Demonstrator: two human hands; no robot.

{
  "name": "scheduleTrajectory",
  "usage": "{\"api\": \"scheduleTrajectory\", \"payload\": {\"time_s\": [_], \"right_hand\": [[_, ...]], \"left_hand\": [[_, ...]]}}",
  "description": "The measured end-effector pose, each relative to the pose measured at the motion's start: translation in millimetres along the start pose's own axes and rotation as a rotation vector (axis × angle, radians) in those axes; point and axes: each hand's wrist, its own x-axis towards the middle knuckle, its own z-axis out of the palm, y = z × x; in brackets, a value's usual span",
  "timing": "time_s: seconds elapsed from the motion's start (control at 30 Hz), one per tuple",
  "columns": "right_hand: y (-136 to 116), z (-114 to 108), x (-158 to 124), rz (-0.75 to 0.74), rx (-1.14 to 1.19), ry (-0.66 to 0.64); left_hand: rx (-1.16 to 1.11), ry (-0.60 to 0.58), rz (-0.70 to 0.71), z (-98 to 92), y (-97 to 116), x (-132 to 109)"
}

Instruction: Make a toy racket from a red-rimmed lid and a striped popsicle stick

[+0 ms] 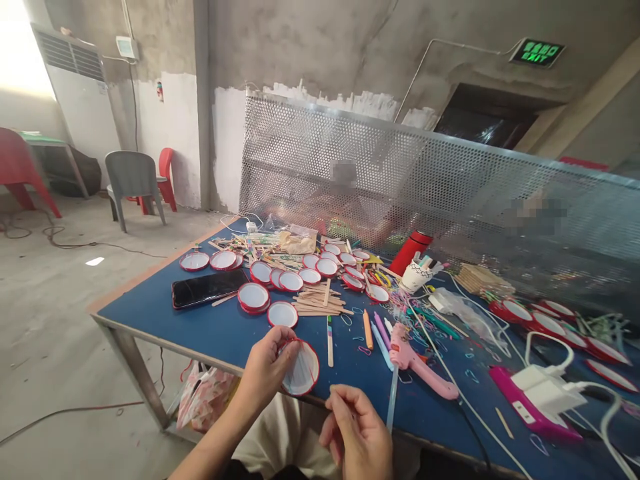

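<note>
My left hand (273,363) grips a red-rimmed round lid (304,371) by its upper left edge, its pale inner side facing me at the table's front edge. A thin reddish line shows across the lid. To the right of it and apart, my right hand (357,430) is closed with thumb and forefinger pressed together; whatever sits in the pinch, if anything, is too small to make out. Beyond the hands lie more red-rimmed lids (283,314), a pile of wooden craft sticks (323,301) and one stick with a coloured end (330,343).
A pink glue gun (417,367) lies right of my hands, near markers (368,330). A black phone (207,290) rests at left. Farther back stand a red bottle (411,253) and a pen cup (417,275). A magenta power strip (533,407) with cables occupies the right.
</note>
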Motion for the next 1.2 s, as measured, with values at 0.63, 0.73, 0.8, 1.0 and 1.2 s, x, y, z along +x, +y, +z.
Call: {"api": "scheduleTrajectory", "payload": {"time_s": [0.63, 0.73, 0.8, 1.0, 1.2], "right_hand": [[-5, 1, 26, -0.238, -0.388, -0.347], [-4, 6, 22, -0.171, -0.315, -0.278], [-7, 10, 18, -0.103, -0.211, -0.227], [-26, 14, 17, 0.045, -0.019, -0.233], [-27, 14, 21, 0.181, 0.099, -0.221]], "left_hand": [[0.214, -0.121, 0.066, -2.1, 18, -8], [0.169, -0.161, 0.069, -4.6, 21, -9], [0.131, -0.193, 0.069, -6.5, 23, -10], [0.095, -0.260, 0.053, -9.4, 19, -11], [0.035, -0.274, -0.006, -9.2, 10, -7]]}}
